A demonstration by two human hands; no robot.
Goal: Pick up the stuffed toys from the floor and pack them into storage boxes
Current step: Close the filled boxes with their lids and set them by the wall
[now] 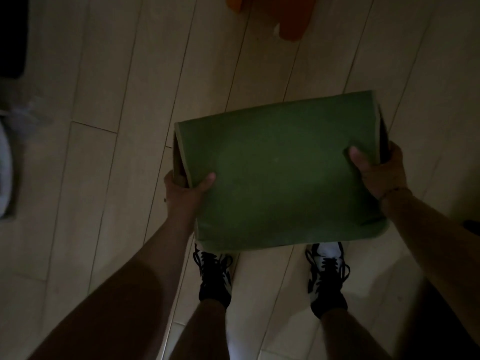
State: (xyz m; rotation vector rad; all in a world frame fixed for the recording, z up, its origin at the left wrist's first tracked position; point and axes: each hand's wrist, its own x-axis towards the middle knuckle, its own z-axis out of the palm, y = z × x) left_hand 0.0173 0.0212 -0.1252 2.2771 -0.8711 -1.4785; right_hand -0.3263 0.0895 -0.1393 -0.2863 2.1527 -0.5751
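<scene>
Dim light is recorded throughout; pale floor planks [117,74] run diagonally under the scene and most colours are muted. A green storage box [280,167] is held above the floor in front of the person, its broad flat green face turned up toward the camera, so that nothing of its interior or contents can be seen. The left hand [184,188] is clamped on the box's left edge, thumb laid over the green face and the other fingers hidden behind the brown side panel. The right hand [379,170] is clamped on the right edge in the same manner, thumb on top, fingers tucked out of sight round the side; a thin band is noted at that wrist. Two black-and-white sneakers, left [214,271] and right [326,271], are seen below the box, their toes covered by its near edge. An orange object [283,16] lies on the floor at the top, cut off by the frame; whether it is a stuffed toy cannot be told. A dark shape [11,35] and a pale grey blurred item [7,157] are cropped at the left margin and cannot be identified.
</scene>
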